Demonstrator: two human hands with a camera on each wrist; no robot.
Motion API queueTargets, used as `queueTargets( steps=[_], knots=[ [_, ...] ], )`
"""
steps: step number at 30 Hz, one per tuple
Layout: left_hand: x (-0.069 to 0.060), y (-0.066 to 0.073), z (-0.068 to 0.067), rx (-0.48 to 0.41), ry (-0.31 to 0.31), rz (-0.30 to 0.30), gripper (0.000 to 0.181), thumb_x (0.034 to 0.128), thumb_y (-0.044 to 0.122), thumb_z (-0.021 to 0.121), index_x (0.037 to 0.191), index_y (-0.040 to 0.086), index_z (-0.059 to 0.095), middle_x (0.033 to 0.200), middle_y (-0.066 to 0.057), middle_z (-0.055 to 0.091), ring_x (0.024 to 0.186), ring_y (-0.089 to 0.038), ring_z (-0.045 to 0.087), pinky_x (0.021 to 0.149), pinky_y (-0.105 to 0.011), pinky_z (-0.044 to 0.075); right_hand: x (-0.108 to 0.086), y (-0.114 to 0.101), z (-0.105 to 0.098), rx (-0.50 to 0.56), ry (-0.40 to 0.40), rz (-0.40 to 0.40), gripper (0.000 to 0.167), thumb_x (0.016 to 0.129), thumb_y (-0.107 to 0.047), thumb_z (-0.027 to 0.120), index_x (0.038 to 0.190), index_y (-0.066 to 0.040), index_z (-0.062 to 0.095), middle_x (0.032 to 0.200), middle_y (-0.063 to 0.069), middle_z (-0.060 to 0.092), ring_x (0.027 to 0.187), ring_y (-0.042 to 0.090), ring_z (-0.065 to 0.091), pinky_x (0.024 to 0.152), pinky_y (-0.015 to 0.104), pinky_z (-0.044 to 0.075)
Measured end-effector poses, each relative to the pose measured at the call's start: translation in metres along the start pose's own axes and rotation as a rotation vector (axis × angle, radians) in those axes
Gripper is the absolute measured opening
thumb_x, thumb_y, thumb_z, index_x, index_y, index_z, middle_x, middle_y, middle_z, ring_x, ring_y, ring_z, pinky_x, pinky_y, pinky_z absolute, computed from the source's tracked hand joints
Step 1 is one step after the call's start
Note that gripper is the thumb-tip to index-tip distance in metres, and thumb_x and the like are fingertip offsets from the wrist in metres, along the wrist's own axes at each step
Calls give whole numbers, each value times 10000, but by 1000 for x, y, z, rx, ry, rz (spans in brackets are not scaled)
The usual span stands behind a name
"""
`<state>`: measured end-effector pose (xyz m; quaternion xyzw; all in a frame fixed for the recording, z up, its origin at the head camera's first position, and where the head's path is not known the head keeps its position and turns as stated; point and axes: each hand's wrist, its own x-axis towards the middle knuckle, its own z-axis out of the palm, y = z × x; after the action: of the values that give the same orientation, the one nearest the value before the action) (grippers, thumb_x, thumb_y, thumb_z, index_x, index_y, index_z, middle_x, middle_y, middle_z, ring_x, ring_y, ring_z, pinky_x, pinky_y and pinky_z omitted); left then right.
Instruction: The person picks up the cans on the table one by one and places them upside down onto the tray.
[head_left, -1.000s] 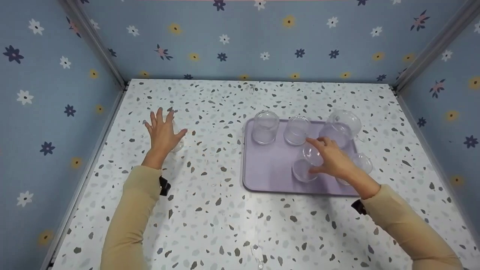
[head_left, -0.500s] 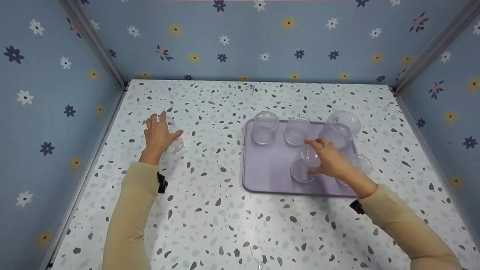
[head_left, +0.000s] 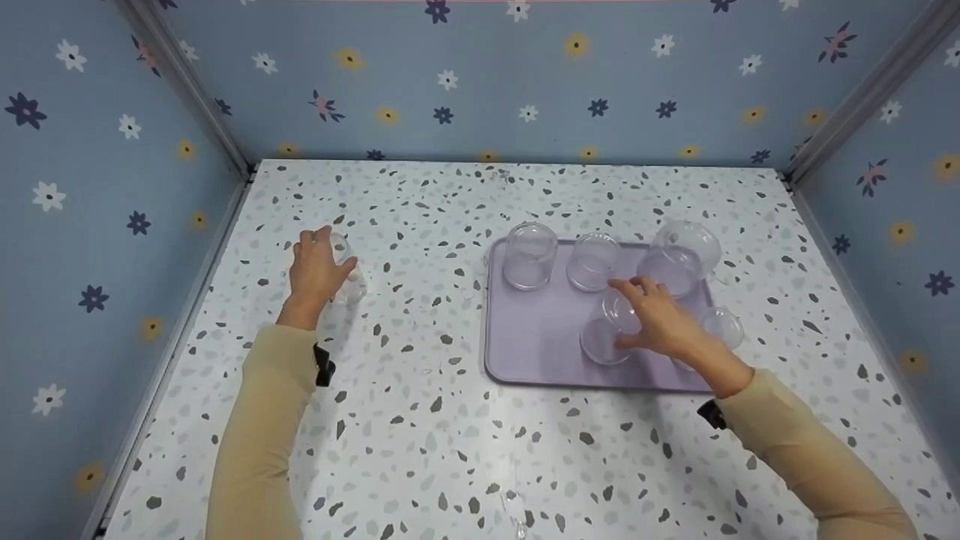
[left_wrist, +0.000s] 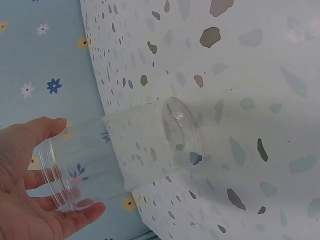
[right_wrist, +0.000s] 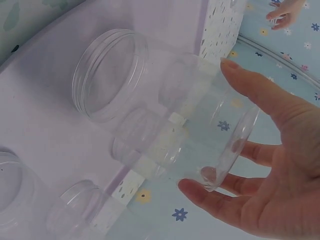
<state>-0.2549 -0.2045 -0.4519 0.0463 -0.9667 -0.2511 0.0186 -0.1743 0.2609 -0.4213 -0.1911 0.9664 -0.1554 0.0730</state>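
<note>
In the head view my left hand (head_left: 311,274) is at the left of the table, on the upper end of a clear jar (head_left: 351,286). The left wrist view shows thumb and fingers curled round its ridged rim, while its base rests on the table. My right hand (head_left: 660,319) is over the purple tray (head_left: 529,349), holding another clear jar (head_left: 606,341) by its upper end. Thumb and fingers span its smooth bottom in the right wrist view; its ridged mouth (right_wrist: 110,75) faces down on the tray, so it stands upside down.
Several more clear jars share the tray, among them two at the back (head_left: 530,255) and a wider one (head_left: 679,262) at the back right. Another jar (head_left: 725,328) is partly behind the right hand. Flower-patterned walls (head_left: 487,82) enclose the speckled table (head_left: 420,450).
My left hand has lowered and drawn slightly back left, its spread fingers closing round the jar's rim. The right hand and its jar have barely moved.
</note>
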Motion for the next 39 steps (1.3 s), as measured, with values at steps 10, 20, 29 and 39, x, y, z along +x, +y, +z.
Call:
queueTargets(
  steps=[10, 20, 29, 39],
  knots=[
    [-2, -1, 2, -8, 52, 20, 626, 811, 193, 633, 1296, -79, 347, 1207, -300, 344, 1085, -422, 384, 842, -502, 397, -2, 0, 0, -6, -1, -5, 886, 630, -209, 789, 1361, -65, 309, 1249, 268, 341, 1046, 445, 397, 771, 531, 429],
    [-9, -3, 3, -3, 90, 9, 610, 808, 210, 636, 1279, -71, 369, 1193, -294, 364, 1079, -425, 392, 835, -510, 400, -6, 1, 1, 57, 33, 7, 950, 620, -203, 796, 1384, -54, 252, 1306, 288, 279, 1142, 476, 317, 886, 577, 322],
    [-18, 5, 4, -51, 119, 23, 615, 792, 201, 652, 1281, -58, 383, 1191, -285, 378, 1080, -417, 399, 824, -516, 404, -11, -2, -1, 96, 105, -3, 908, 650, -213, 786, 1369, -21, 266, 1294, 294, 277, 1141, 474, 318, 892, 580, 313],
    [-28, 19, 9, -150, 156, 37, 613, 786, 220, 656, 1268, -63, 404, 1163, -266, 403, 1053, -386, 422, 843, -475, 394, -9, -8, 2, 156, 251, -63, 778, 690, -194, 760, 1318, 11, 348, 1280, 300, 305, 1151, 431, 328, 925, 542, 306]
  ],
)
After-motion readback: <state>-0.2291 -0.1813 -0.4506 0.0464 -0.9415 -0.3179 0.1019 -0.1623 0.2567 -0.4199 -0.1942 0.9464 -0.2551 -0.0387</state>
